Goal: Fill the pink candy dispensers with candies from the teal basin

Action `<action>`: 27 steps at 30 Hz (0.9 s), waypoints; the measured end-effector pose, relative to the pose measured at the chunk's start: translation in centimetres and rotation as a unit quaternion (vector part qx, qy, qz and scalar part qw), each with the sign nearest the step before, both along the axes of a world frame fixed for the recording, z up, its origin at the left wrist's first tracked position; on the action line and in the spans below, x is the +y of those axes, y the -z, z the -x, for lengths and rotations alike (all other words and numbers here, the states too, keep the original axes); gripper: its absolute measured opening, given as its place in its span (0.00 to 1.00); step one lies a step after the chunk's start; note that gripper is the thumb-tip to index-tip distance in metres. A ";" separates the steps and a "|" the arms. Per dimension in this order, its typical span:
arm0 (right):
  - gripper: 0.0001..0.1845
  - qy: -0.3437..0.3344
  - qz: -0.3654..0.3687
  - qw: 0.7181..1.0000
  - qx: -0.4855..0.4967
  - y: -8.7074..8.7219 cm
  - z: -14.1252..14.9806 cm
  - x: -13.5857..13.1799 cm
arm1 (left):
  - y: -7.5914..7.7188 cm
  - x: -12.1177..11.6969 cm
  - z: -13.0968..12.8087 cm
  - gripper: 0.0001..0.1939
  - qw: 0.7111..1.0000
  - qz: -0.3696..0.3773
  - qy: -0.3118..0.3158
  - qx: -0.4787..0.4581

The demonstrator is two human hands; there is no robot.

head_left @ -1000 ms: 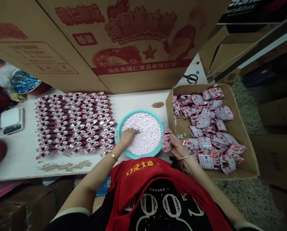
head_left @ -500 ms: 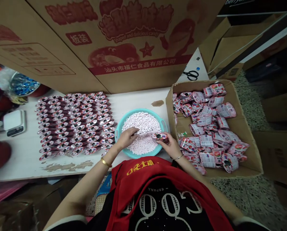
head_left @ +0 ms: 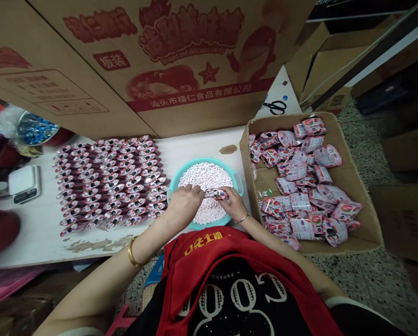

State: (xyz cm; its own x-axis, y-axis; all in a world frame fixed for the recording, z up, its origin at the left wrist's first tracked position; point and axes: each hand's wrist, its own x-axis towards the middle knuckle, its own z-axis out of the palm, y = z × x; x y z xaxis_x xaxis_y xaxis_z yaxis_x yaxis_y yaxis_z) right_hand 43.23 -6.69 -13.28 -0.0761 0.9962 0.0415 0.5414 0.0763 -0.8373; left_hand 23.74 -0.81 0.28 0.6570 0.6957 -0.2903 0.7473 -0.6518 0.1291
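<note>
Two hands hover over the teal plastic basin (head_left: 237, 183): your right hand (head_left: 234, 204) pinches a foil candy pouch (head_left: 216, 193) just above the pale pink candies (head_left: 205, 179), and your left hand (head_left: 184, 205) curls beside the pouch's near end, though you cannot tell from here whether it grips. If your pinch slackens, the pouch could drop into the basin; a sharp tilt might scatter candies toward the rows of pouches (head_left: 107, 182) on your left.

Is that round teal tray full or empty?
Full: the teal tray holds a thick layer of pale pink candies that covers nearly its whole floor, leaving mainly the rim showing.
</note>
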 end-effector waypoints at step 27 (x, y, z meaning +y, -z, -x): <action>0.19 0.146 0.012 0.989 0.029 -0.3 -3.2 0.0 | 14.1 -0.1 5.1 0.16 0.919 0.188 -0.149 -0.314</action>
State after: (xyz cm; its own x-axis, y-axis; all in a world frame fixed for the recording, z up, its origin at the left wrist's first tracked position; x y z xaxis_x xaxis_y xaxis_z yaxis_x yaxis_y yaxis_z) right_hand 46.39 -6.65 -12.97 0.2161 0.9763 0.0136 0.4887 -0.0961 -0.8671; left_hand 18.60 -0.86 -13.87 0.5730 0.8003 -0.1763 0.5872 -0.2509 0.7696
